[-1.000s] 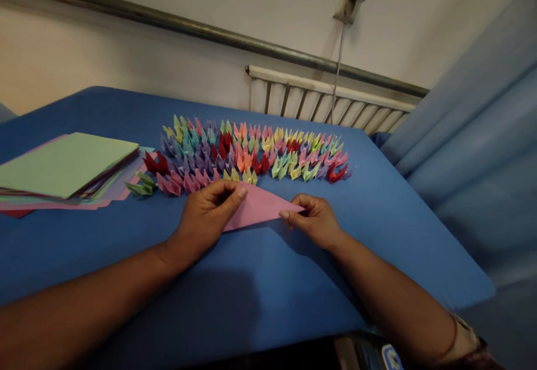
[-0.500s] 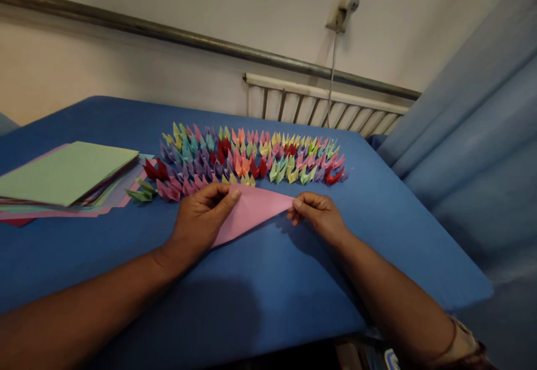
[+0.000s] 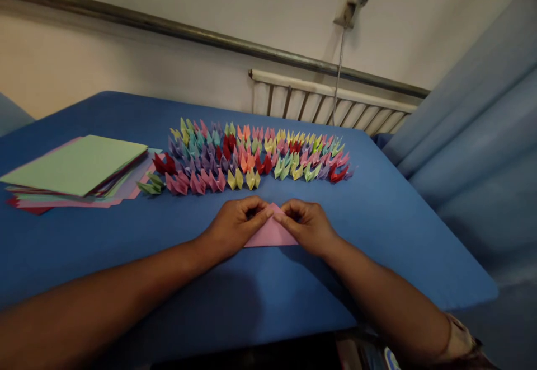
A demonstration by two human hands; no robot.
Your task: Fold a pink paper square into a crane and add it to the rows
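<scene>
A pink sheet of origami paper (image 3: 272,234), folded into a triangle, is held between my two hands above the blue table. My left hand (image 3: 235,224) pinches it near the top corner with thumb and fingers. From the other side my right hand (image 3: 310,225) pinches the same corner, its thumb close to the left one. My palms cover the triangle's side corners. Just beyond my hands stand rows of folded paper cranes (image 3: 247,163) in red, pink, yellow, green, purple and blue.
To the left lies a stack of coloured paper sheets (image 3: 84,163), light green on top. The blue table (image 3: 377,235) runs back to a wall with a radiator (image 3: 310,101), a pipe (image 3: 188,34) and a plugged-in cord (image 3: 339,73). A blue curtain (image 3: 474,151) hangs at the right.
My right hand has moved from the paper's right corner to the top, beside my left hand. The pink triangle now has its long edge toward me. The view has shifted slightly.
</scene>
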